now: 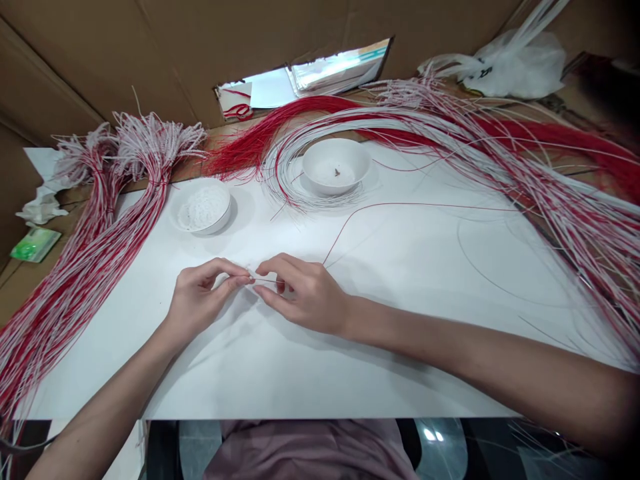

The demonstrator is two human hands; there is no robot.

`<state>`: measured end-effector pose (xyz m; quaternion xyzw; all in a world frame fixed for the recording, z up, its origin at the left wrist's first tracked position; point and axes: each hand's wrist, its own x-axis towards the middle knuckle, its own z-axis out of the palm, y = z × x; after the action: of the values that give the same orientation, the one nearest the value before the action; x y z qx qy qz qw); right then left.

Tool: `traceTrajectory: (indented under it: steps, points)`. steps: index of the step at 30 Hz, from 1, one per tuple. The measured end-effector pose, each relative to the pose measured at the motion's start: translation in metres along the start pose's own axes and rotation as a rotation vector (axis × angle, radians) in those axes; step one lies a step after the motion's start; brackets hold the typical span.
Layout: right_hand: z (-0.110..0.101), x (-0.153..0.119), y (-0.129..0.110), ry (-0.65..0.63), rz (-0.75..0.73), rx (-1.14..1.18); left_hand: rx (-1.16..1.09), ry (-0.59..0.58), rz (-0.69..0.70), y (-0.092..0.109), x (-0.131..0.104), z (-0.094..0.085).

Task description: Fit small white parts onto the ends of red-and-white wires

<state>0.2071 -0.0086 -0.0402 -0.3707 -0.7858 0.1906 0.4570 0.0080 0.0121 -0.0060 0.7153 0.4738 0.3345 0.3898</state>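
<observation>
My left hand [207, 293] pinches the end of a thin red wire [350, 217] between thumb and fingertips, low over the white table. Just right of it, my right hand [303, 290] is curled, its thumb and index fingertip apart; the wire runs between them and past its other fingers. From behind that hand the wire arcs back and then far to the right. A small pale bit shows at my left fingertips, too small to make out. Beyond my left hand stands a white bowl [204, 207] of tiny white pieces.
A second white bowl [336, 167] with a small dark bit stands behind the hands, on coiled white wires. Bundled red-and-white strands [120, 220] lie at the left, more strands [540, 193] at the right. A plastic bag [520, 67] sits at the back right.
</observation>
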Motion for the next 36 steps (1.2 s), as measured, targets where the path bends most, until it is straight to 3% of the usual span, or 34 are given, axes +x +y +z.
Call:
traceTrajectory:
  steps: [7,13,16,24,30,36]
  points:
    - [0.002,-0.001,0.002,0.008,-0.036,0.01,0.029,-0.056,0.031,-0.004,-0.002,0.003]
    - [-0.001,0.003,-0.002,0.057,0.123,-0.019,0.092,0.098,0.0,-0.002,0.001,-0.002]
    - [-0.002,0.003,-0.001,0.053,0.184,-0.005,0.088,0.119,-0.017,-0.004,0.002,-0.003]
    - [0.001,0.003,0.003,-0.079,0.115,0.062,0.21,-0.013,0.081,-0.008,0.006,-0.004]
    - [0.0,0.005,0.002,-0.056,0.218,0.014,0.45,-0.095,0.121,-0.013,0.015,-0.016]
    - [0.0,0.005,0.002,-0.053,0.21,0.025,0.458,-0.089,0.147,-0.017,0.015,-0.013]
